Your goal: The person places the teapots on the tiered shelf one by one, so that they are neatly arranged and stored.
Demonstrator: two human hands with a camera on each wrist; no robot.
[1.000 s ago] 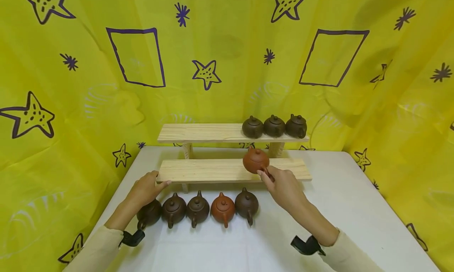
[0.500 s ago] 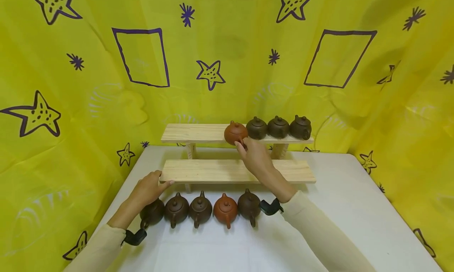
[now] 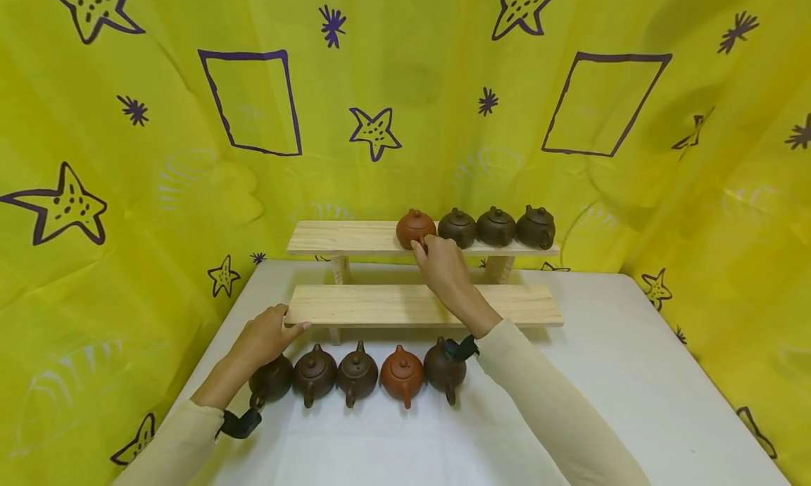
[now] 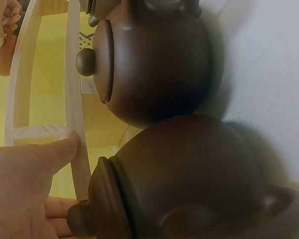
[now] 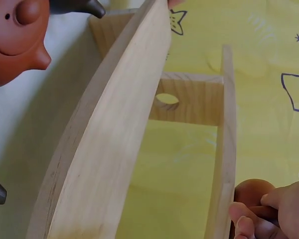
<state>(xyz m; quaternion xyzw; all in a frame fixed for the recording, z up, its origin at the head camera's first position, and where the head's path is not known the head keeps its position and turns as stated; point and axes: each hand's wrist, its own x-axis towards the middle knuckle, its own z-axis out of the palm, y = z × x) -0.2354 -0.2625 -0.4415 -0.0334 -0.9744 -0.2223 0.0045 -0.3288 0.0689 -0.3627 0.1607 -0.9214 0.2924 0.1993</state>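
In the head view an orange-brown clay teapot stands on the upper board of a two-tier wooden stand. My right hand pinches its handle; in the right wrist view, fingers and board hide much of that teapot. To its right stand several dark brown teapots. My left hand grips the left end of the lower board, thumb on the front edge. Just below that hand, partly covered by it, is a dark teapot; the left wrist view shows it close up.
Along the stand's front, a row on the white table holds several dark teapots and one orange-brown teapot. A yellow curtain with drawn stars hangs behind the stand and at both sides.
My right hand has carried the orange-brown teapot up and left from over the lower board onto the upper board, beside the dark ones. My left hand keeps its grip on the lower board.
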